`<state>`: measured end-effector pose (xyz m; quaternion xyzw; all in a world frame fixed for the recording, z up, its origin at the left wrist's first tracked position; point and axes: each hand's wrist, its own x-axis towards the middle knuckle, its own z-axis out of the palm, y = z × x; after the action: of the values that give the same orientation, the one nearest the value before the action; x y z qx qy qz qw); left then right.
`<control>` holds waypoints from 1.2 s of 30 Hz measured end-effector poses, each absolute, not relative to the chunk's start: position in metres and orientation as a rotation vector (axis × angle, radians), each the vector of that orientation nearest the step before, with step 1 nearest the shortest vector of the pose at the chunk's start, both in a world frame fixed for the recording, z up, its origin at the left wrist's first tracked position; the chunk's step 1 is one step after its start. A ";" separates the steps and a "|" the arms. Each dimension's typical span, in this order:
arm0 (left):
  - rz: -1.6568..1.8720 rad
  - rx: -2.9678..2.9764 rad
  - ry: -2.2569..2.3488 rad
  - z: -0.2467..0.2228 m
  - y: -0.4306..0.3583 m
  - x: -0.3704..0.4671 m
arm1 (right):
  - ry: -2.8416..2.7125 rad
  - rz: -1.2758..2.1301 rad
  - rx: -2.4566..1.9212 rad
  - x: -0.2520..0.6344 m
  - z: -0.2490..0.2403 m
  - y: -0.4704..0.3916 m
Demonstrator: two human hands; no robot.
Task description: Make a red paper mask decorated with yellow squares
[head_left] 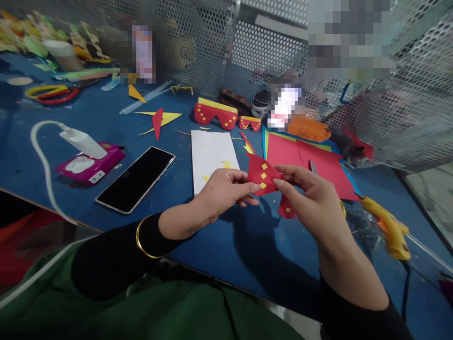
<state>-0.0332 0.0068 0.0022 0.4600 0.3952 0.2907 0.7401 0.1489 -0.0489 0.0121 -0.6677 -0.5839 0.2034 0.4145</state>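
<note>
Above the desk, my left hand (228, 189) pinches the left edge of a red paper piece (255, 166) with several small yellow squares on it. My right hand (309, 200) pinches the same piece on its right side, thumb in front. A red part with a yellow square hangs below, partly covered by my right fingers. A grey blade tip (312, 166) and a yellow edge show behind my right hand; whether that hand touches them I cannot tell. Beside my left hand lies a white sheet (214, 146) with yellow scraps. Two red-and-yellow paper pieces, one large (215, 115) and one small (249, 123), stand beyond.
Red paper sheets (283, 148) lie right of centre, a yellow glue gun (387, 226) with its cord farther right. To the left are a black-screened phone (136, 179), a purple power strip (90, 163) with a white plug, and scissors (58, 94). Perforated metal panels (198, 47) line the back.
</note>
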 end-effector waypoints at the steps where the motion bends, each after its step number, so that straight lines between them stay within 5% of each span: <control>1: 0.639 1.015 0.869 0.002 0.007 -0.033 | -1.437 0.581 -1.676 0.149 0.012 -0.049; 36: 0.688 1.052 0.873 -0.001 0.008 -0.032 | -1.281 0.673 -1.690 0.134 0.015 -0.054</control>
<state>-0.0323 0.0080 -0.0006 0.4763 0.3950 0.3115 0.7212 0.1344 -0.0536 0.0150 -0.6811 -0.5165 0.2712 0.4424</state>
